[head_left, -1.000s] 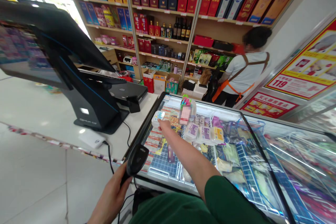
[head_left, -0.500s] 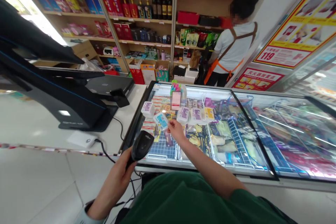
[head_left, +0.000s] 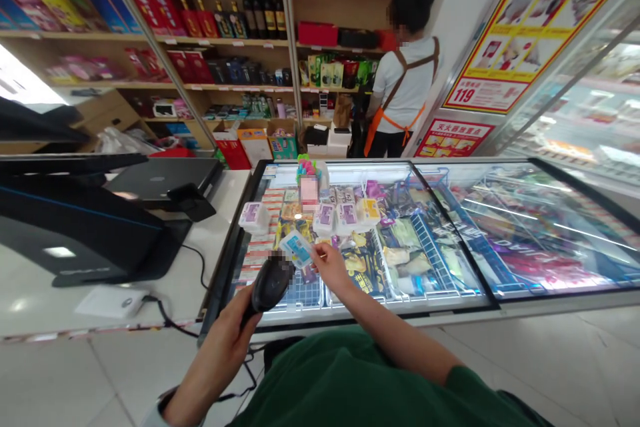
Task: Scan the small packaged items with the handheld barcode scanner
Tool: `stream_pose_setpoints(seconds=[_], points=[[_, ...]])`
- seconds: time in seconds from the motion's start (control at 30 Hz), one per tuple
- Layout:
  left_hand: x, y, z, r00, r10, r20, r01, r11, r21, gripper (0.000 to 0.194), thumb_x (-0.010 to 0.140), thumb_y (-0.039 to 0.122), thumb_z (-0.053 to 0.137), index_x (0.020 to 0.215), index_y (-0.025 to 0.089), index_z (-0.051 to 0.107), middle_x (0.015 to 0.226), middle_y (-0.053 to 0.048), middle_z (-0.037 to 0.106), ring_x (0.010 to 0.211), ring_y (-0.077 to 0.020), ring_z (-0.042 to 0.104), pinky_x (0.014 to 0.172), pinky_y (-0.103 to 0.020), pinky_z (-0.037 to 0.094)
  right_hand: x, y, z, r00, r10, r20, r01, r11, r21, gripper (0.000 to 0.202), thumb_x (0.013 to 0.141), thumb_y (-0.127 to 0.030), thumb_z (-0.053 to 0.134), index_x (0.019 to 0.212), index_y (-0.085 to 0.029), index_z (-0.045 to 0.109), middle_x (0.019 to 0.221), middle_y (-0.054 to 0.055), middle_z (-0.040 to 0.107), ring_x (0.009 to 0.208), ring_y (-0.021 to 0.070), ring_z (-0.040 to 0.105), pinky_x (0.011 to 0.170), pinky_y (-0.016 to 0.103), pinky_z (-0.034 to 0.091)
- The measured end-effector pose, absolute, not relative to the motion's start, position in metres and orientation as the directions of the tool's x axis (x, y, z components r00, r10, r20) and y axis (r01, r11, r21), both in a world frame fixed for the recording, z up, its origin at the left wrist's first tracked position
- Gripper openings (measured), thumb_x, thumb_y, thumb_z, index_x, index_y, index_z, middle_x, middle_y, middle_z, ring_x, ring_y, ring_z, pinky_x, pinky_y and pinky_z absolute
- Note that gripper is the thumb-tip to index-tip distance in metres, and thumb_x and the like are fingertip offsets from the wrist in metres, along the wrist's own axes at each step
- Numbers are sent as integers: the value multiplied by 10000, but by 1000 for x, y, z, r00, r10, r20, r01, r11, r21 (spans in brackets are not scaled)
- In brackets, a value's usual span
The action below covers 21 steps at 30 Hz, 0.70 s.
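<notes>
My left hand [head_left: 223,340] is wrapped round the handle of a black barcode scanner [head_left: 271,288], its head tilted up over the near edge of the chest freezer. Between the thumb and fingers of my right hand [head_left: 331,269] is a flat white-and-blue card-like packet [head_left: 295,249], blue printed side up. The packet is just beyond the scanner's head; whether the two touch I cannot tell. White packs with purple labels stand on the freezer glass: one on the left [head_left: 254,217], others further right [head_left: 324,219]. A pack with a yellow label [head_left: 369,212] ends that row.
Under the glass of the chest freezer [head_left: 430,307] lie bagged goods in wire baskets. A black checkout terminal [head_left: 80,227] and a white box-like device [head_left: 110,301] with a cable occupy the left counter. Beyond the freezer, a person in an apron [head_left: 405,80] faces stocked shelves [head_left: 225,40].
The view has swung to the right, so the surroundings appear further left. My right hand has brought the packet closer to the scanner. Both holds are the same.
</notes>
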<state>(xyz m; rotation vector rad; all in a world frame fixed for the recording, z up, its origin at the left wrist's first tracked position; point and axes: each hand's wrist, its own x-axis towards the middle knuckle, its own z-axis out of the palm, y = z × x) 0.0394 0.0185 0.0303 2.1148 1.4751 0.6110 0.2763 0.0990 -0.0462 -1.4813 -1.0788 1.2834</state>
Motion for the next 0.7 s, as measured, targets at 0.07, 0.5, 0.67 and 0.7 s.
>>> stream_pose_setpoints(seconds=[0.07, 0.5, 0.67, 0.7], points=[[41, 19, 29, 325, 941, 91, 729, -311, 610, 449, 907, 309, 450, 1334, 174, 426, 1334, -127, 560, 1233, -247, 531, 1041, -396, 431, 278, 98, -45, 98, 967, -236, 61, -242, -968, 72, 818, -216, 598, 885, -205, 622, 824, -1, 664, 595, 126, 610, 494, 203, 464], [41, 20, 23, 340, 931, 137, 745, -355, 564, 449, 908, 301, 447, 1330, 147, 428, 1313, -136, 576, 1224, -251, 541, 1034, -395, 438, 279, 98, -59, 95, 933, -348, -93, -340, -936, 85, 790, -205, 630, 868, -176, 614, 663, -19, 625, 542, 123, 612, 508, 220, 506], [39, 20, 17, 325, 939, 110, 745, -326, 581, 454, 909, 306, 449, 1336, 153, 416, 1327, -140, 560, 1230, -249, 534, 1033, -398, 438, 285, 87, -87, 52, 801, -597, -308, -556, -772, 155, 759, -213, 696, 840, -146, 582, 543, -9, 617, 490, 135, 617, 538, 265, 544], [38, 20, 16, 321, 941, 106, 744, -320, 587, 453, 909, 306, 448, 1336, 157, 418, 1325, -138, 561, 1233, -249, 531, 1035, -401, 435, 288, 85, -94, 54, 771, -634, -339, -583, -738, 158, 754, -213, 705, 816, -143, 577, 537, 0, 620, 484, 135, 617, 539, 267, 546]])
